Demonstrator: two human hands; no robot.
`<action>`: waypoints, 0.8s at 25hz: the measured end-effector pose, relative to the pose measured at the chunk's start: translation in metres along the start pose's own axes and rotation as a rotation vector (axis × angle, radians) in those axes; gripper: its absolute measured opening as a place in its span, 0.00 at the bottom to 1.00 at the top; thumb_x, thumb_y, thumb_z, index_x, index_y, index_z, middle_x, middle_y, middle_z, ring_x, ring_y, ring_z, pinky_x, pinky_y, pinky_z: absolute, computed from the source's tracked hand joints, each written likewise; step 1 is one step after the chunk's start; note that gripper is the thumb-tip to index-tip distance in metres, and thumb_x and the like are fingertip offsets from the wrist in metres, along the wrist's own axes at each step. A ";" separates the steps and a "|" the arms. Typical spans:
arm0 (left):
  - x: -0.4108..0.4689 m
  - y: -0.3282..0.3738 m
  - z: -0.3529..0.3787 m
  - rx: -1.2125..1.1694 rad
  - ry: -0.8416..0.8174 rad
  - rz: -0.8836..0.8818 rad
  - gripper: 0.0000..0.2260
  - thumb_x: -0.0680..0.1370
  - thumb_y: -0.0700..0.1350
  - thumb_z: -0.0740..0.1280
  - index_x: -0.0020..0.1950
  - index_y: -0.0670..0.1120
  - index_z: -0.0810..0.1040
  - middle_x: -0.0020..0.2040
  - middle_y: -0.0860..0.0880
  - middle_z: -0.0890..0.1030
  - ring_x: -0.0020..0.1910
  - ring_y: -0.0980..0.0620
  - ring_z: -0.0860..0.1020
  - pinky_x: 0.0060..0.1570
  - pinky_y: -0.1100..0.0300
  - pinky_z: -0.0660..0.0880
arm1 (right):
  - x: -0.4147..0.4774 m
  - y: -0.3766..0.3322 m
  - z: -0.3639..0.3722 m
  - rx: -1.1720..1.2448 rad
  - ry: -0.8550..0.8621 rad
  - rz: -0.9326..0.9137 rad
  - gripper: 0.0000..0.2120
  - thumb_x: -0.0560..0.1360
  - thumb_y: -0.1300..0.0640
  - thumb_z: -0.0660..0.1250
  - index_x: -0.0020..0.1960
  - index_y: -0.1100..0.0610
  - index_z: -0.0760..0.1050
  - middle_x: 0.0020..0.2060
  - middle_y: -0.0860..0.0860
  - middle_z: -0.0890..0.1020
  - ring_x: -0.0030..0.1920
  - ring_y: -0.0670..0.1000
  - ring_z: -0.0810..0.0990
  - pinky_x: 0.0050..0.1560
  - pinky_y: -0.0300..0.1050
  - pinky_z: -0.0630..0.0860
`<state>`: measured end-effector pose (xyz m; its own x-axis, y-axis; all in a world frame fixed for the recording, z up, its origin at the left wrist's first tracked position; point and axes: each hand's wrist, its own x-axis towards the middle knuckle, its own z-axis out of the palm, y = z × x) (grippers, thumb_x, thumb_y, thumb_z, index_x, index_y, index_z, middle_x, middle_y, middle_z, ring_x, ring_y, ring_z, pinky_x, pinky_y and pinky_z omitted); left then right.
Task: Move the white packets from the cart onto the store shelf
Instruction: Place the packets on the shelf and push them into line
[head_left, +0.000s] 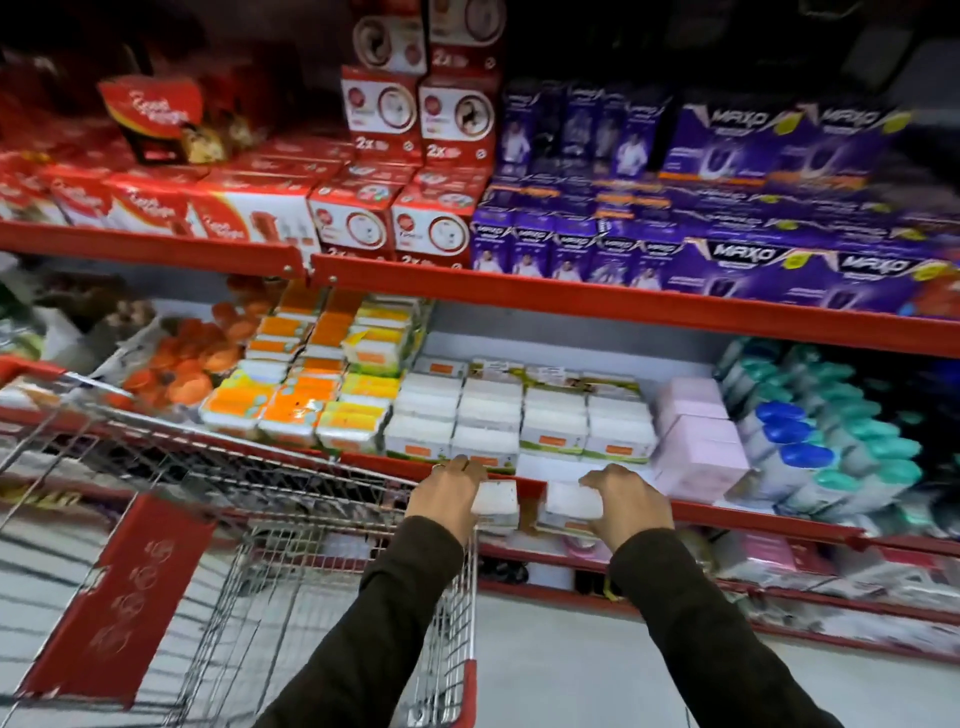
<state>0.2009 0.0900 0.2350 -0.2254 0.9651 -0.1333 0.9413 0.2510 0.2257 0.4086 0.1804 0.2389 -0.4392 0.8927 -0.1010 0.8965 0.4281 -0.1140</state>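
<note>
Each of my hands grips a white packet at the front edge of the middle shelf. My left hand holds one white packet just over the red shelf lip. My right hand holds a second white packet beside it. Behind them, stacked rows of matching white packets fill the shelf. A bare strip of shelf floor lies in front of the right-hand stacks. The wire cart with red trim stands at lower left, its rim under my left forearm.
Orange and yellow packets sit left of the white stacks, pink boxes and teal and blue-capped bottles to the right. Red boxes and purple boxes fill the shelf above. A lower shelf holds more goods.
</note>
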 end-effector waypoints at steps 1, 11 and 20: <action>0.012 0.012 -0.003 0.001 0.018 0.028 0.23 0.73 0.39 0.73 0.66 0.49 0.73 0.64 0.47 0.75 0.64 0.45 0.75 0.59 0.52 0.78 | 0.007 0.013 -0.005 -0.003 0.035 0.029 0.21 0.70 0.61 0.72 0.60 0.45 0.79 0.56 0.49 0.82 0.57 0.53 0.81 0.55 0.45 0.78; 0.101 0.091 0.003 0.052 0.048 0.149 0.23 0.73 0.37 0.73 0.66 0.44 0.72 0.62 0.45 0.75 0.63 0.44 0.76 0.57 0.52 0.79 | 0.065 0.085 -0.014 -0.074 0.059 0.110 0.24 0.67 0.67 0.73 0.58 0.47 0.79 0.54 0.51 0.82 0.54 0.54 0.83 0.52 0.48 0.81; 0.132 0.094 0.037 0.183 -0.022 0.130 0.21 0.73 0.27 0.64 0.66 0.38 0.71 0.63 0.41 0.75 0.61 0.43 0.76 0.56 0.52 0.80 | 0.095 0.081 0.026 -0.127 -0.004 0.062 0.21 0.72 0.69 0.70 0.62 0.52 0.78 0.57 0.53 0.79 0.54 0.55 0.82 0.52 0.50 0.82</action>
<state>0.2687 0.2377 0.2034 -0.0956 0.9860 -0.1363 0.9924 0.1051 0.0639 0.4382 0.2963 0.1944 -0.3831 0.9174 -0.1079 0.9218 0.3872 0.0186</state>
